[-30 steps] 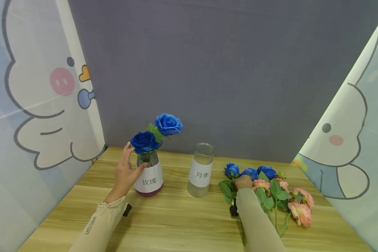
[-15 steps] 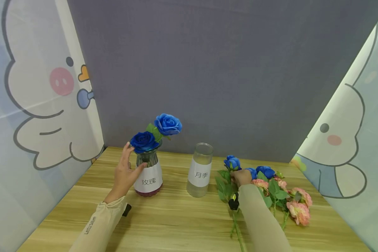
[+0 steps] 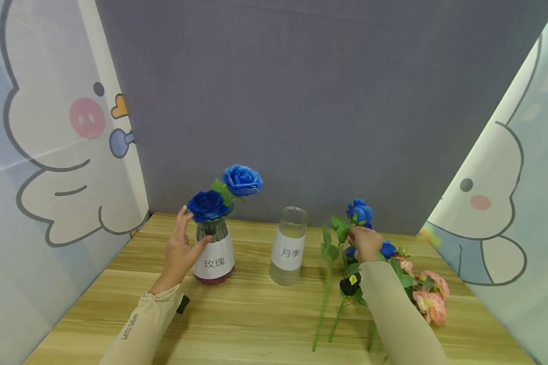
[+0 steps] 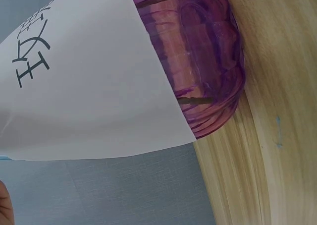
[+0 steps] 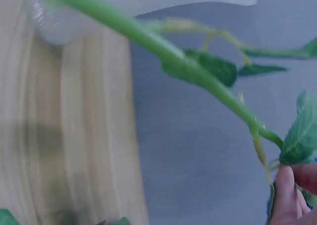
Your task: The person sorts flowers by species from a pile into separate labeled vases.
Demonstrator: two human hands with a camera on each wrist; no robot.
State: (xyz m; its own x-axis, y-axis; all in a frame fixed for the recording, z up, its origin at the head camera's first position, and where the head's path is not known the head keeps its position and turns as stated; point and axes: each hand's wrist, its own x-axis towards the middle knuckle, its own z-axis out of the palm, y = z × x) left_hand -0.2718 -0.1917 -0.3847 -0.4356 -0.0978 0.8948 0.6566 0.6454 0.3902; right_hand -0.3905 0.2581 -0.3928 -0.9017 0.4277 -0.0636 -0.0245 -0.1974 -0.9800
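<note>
My left hand [image 3: 182, 256] is at the left side of a glass vase [image 3: 213, 229], its fingers fairly straight and the thumb over the neck. Two blue roses [image 3: 242, 180] stand in the vase, whose white label [image 4: 94, 81] and purple base [image 4: 198, 51] fill much of the left wrist view. My right hand [image 3: 367, 243] pinches the green stem [image 5: 203, 79] of a blue rose [image 3: 360, 212] just below its bloom. The bloom points up and the leafy stem slants down leftward. The rest of that hand is cut off in the right wrist view.
A clear cylindrical glass vase [image 3: 287, 276] with a white label stands between the hands. Pink flowers [image 3: 431, 306] and another blue rose [image 3: 387, 249] lie on the wooden table [image 3: 237, 329] at right. A grey panel [image 3: 278, 116] rises behind; printed curtains [image 3: 41, 152] flank it.
My right hand has lifted the blue rose up and to the right, off the pile, and its stem has swung into sight. The left hand stays at the vase.
</note>
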